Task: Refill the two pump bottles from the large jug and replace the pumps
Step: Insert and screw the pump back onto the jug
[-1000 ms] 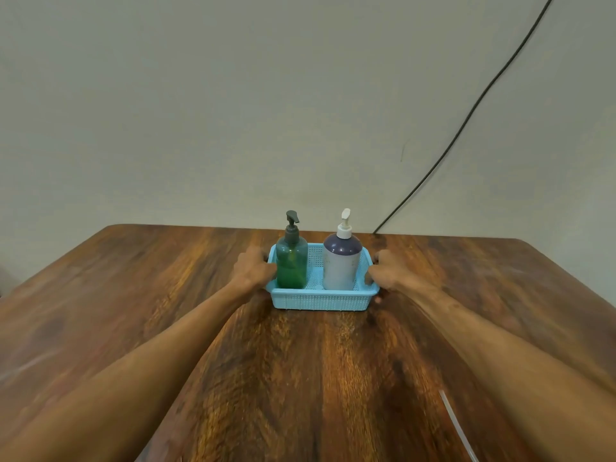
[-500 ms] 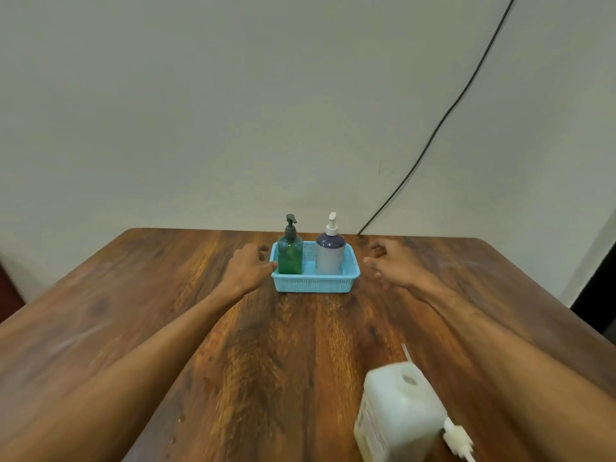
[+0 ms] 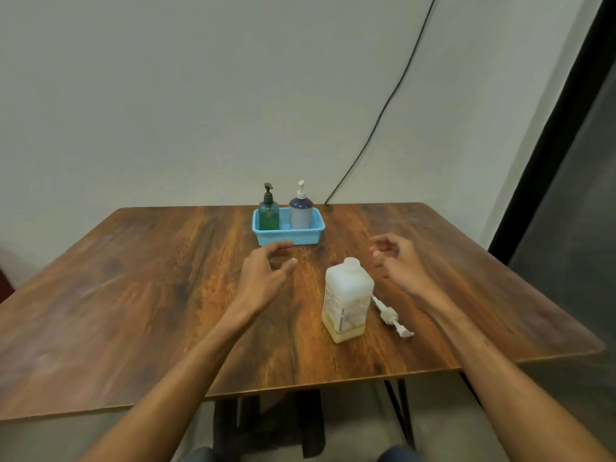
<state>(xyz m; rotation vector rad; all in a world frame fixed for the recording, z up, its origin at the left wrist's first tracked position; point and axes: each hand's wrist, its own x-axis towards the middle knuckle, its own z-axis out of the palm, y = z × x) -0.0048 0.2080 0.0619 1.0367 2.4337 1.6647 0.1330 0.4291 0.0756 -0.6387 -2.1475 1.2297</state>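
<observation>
A green pump bottle [image 3: 268, 213] and a white bottle with a dark top [image 3: 301, 210] stand upright in a light blue basket [image 3: 288, 234] at the table's far edge, both with pumps on. A large translucent white jug [image 3: 346, 301] stands nearer me, a little yellowish liquid at its bottom. A loose white pump [image 3: 390, 315] lies on the table right of the jug. My left hand [image 3: 265, 274] hovers left of the jug, fingers loosely curled, holding nothing. On the jug's far right side my right hand [image 3: 398, 261] hovers, also holding nothing.
The wooden table [image 3: 133, 295] stands against a pale wall. A black cable [image 3: 383, 111] runs up the wall from behind the basket. A dark door frame [image 3: 550, 161] is at the right. Black table legs show below the front edge.
Both hands let go of the basket and drew back toward me, now flanking the jug. The view has pulled back, bringing the jug and loose pump fully into sight.
</observation>
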